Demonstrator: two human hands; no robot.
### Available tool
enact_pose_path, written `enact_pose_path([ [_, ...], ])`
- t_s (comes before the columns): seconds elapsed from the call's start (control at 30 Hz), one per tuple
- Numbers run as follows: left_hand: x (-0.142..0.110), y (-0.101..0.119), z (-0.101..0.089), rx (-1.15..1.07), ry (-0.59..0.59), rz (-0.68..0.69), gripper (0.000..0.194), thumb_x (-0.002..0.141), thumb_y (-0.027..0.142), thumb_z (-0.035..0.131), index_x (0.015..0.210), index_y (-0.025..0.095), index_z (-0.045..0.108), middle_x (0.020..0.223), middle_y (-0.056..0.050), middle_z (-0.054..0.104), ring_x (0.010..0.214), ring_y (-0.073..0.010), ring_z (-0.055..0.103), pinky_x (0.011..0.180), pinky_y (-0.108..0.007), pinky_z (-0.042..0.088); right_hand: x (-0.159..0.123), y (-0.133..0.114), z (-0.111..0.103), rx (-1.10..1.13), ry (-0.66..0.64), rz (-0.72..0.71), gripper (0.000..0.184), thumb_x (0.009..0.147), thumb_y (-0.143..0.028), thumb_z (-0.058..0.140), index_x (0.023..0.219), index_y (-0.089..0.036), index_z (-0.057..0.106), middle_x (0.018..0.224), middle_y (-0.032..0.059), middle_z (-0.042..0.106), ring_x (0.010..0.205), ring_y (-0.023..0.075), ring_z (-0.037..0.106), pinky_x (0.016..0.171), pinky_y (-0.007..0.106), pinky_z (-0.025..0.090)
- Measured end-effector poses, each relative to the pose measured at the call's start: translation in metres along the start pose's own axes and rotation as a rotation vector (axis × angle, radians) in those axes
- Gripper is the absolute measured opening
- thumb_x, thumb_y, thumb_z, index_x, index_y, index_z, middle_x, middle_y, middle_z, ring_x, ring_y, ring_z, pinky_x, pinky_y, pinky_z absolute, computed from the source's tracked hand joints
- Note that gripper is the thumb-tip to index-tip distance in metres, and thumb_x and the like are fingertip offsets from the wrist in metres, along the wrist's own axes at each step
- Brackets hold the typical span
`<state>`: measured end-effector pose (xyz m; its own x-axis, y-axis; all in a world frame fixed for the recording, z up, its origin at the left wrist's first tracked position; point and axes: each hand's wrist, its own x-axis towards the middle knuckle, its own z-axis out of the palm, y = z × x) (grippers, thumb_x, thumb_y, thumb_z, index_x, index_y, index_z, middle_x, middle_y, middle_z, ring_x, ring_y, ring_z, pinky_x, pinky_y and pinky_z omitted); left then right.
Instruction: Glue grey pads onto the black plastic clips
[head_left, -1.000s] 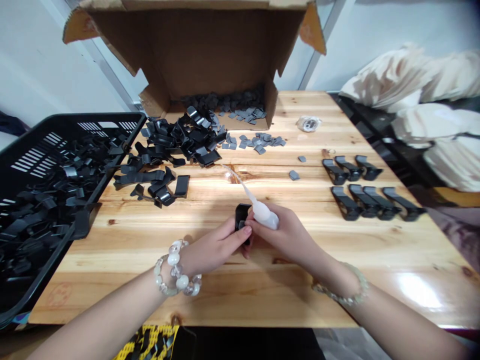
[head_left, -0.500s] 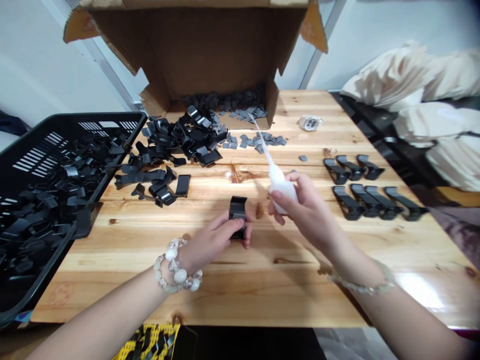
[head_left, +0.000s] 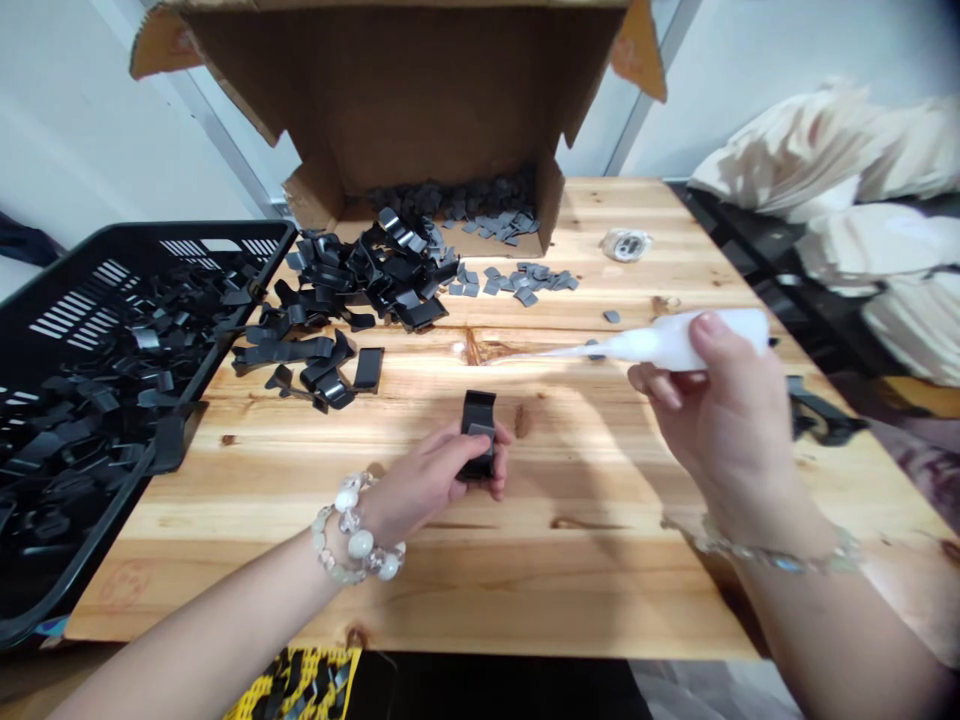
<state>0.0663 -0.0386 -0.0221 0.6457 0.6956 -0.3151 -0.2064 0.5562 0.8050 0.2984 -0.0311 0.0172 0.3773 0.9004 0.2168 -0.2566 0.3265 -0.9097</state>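
Observation:
My left hand (head_left: 442, 465) is closed around a curved black plastic clip (head_left: 478, 412), held just above the wooden table. The thumb presses on a small grey pad (head_left: 481, 432) lying on the clip's face. In my right hand (head_left: 727, 420) is a white squeeze bottle (head_left: 679, 341), gripped near its base. The bottle lies nearly level, and its long thin nozzle points left over the table, apart from the clip. Behind the right hand, a black clip (head_left: 829, 415) is partly visible; the others in its row are hidden.
A black basket (head_left: 281, 245) full of black clips stands at the left, beside a heap of clips (head_left: 367, 270). Grey pads (head_left: 525, 285) lie before an open cardboard box (head_left: 551, 205) holding more. A tape roll (head_left: 626, 244) sits behind right. White cloth stacks (head_left: 862, 245) lie beyond the table.
My right hand has moved right with the bottle, which has swung from nozzle-up to nearly level. It now covers most of the clip rows. The left hand stays on the clip.

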Motion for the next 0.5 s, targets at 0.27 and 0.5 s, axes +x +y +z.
enact_pose_path([
  [0.27, -0.0013, 0.0, 0.0017, 0.023, -0.053, -0.064, 0.015, 0.091, 0.024, 0.046, 0.097, 0.014, 0.055, 0.077, -0.002, 0.057, 0.071, -0.013, 0.055, 0.07, -0.029, 0.045, -0.0091, -0.0023, 0.0009, -0.244, 0.098, -0.269, 0.017, 0.062, -0.014, 0.071, 0.071, -0.018, 0.058, 0.06, -0.0046, 0.05, 0.041, 0.0058, 0.04, 0.032, 0.02, 0.025],
  [0.5, -0.0021, -0.001, 0.002, 0.028, -0.06, -0.097, 0.016, 0.09, 0.026, 0.048, 0.096, 0.014, 0.055, 0.077, -0.003, 0.058, 0.072, -0.0132, 0.055, 0.071, -0.03, 0.046, -0.0103, -0.0019, -0.0001, -0.3, 0.072, -0.333, 0.018, 0.061, -0.015, 0.073, 0.072, -0.02, 0.06, 0.065, -0.0029, 0.053, 0.048, 0.0077, 0.044, 0.037, 0.021, 0.031],
])
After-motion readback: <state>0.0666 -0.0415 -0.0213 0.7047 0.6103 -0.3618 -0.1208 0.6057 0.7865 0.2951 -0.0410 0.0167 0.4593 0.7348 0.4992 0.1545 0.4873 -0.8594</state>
